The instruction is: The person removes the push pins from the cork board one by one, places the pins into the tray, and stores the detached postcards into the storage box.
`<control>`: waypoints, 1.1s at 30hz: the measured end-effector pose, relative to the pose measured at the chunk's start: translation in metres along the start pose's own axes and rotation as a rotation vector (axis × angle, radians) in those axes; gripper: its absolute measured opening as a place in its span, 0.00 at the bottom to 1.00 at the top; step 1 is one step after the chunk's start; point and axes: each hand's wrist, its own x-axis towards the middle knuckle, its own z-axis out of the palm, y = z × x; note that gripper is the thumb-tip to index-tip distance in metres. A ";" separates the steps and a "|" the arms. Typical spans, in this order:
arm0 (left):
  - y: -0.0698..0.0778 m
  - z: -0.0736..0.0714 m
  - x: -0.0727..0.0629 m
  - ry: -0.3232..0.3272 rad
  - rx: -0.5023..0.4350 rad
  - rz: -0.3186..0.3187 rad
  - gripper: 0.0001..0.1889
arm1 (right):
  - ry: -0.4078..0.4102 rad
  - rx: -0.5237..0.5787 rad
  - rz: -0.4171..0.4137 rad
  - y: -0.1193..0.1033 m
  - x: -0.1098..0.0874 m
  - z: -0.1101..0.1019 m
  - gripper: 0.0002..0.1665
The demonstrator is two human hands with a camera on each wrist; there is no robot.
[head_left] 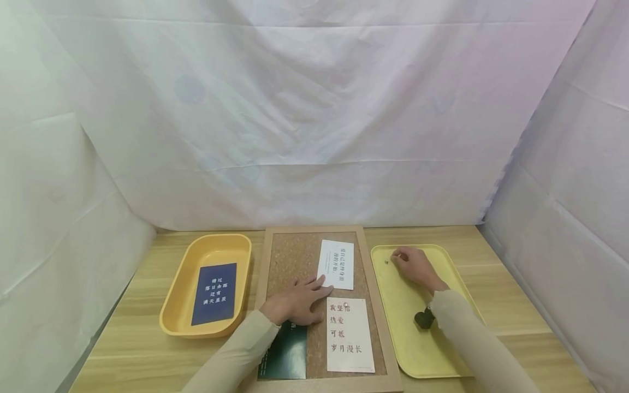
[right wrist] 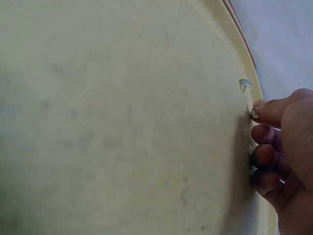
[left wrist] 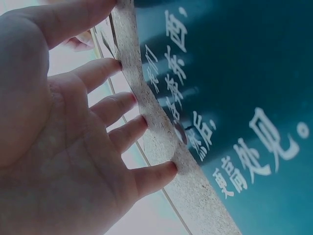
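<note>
My left hand (head_left: 297,303) rests spread over the cork board (head_left: 292,256), its fingertips at the lower edge of a white card (head_left: 336,262). Below that lies a white card with red writing (head_left: 350,338), a thumbtack (head_left: 345,305) near its top. A dark green card (left wrist: 264,63) is partly under the left hand and forearm. Over the far left part of the yellow tray (head_left: 413,349), my right hand (head_left: 415,266) pinches a thumbtack (right wrist: 254,113) between thumb and finger. Another thumbtack (right wrist: 245,83) lies beside it on the tray.
An orange-yellow basin (head_left: 169,305) stands left of the board, with a dark blue card (head_left: 214,295) lying in it. The wooden table (head_left: 516,305) carries everything. White cloth (head_left: 314,109) hangs behind and along both sides.
</note>
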 end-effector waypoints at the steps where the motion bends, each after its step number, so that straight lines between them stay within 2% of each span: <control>1: 0.000 0.000 0.000 0.001 0.001 0.000 0.34 | -0.003 0.000 0.000 0.000 0.000 0.000 0.07; 33: 0.001 -0.002 -0.001 -0.006 -0.007 -0.008 0.34 | -0.012 0.015 0.012 -0.001 -0.001 0.001 0.07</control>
